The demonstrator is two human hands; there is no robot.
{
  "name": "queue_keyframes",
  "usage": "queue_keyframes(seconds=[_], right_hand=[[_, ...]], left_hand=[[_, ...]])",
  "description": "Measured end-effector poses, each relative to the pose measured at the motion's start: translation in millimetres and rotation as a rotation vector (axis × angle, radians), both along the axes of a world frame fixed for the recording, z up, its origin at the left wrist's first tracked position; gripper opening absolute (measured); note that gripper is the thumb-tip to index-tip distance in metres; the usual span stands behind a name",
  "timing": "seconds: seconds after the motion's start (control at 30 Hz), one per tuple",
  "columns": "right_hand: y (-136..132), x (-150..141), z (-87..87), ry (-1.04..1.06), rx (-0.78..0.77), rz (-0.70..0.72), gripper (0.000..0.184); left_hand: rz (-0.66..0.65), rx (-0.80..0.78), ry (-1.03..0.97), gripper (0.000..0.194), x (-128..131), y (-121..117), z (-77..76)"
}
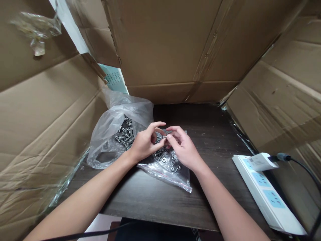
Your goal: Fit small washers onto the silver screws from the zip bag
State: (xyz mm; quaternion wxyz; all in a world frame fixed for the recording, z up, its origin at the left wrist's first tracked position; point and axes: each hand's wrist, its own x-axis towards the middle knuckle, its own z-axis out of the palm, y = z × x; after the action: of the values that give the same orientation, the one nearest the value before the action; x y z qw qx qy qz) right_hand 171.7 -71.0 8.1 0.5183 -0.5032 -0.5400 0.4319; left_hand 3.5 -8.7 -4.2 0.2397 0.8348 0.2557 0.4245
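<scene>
My left hand (pixel 147 140) and my right hand (pixel 183 145) meet over the middle of the table. Their thumbs and fingers pinch a small metal fastener (pixel 165 136) between them. Mostly covered by the fingertips, it is too small to tell whether it is a bolt, a nut or both together. Below the hands lies a clear zip bag (pixel 163 172) with several loose metal nuts (pixel 178 167) on or in it. Left of my left hand, a crumpled clear plastic bag (pixel 105 122) lies open, and many small bolts (pixel 122 139) show inside it.
Cardboard walls (pixel 165 43) enclose the dark wooden table (pixel 213 140) at the back and both sides. On the right lies a white power strip (pixel 265 194) with a plugged-in white adapter (pixel 260 162) and a black cable (pixel 304 169). A light blue printed sheet (pixel 114 78) shows behind the crumpled bag.
</scene>
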Motion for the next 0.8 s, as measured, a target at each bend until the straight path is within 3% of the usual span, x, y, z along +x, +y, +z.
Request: queue_keyframes(seconds=[0.23, 0.8], right_hand=[[1.6, 0.9, 2.1, 0.12, -0.077, 0.037, 0.029], [1.9, 3.0, 0.5, 0.185, -0.062, 0.07, 0.037]], left_hand=[[-0.025, -0.013, -0.012, 0.051, -1.2, 0.2, -0.5], [-0.027, -0.024, -0.036, 0.053, -0.6, -0.3, 2.8]])
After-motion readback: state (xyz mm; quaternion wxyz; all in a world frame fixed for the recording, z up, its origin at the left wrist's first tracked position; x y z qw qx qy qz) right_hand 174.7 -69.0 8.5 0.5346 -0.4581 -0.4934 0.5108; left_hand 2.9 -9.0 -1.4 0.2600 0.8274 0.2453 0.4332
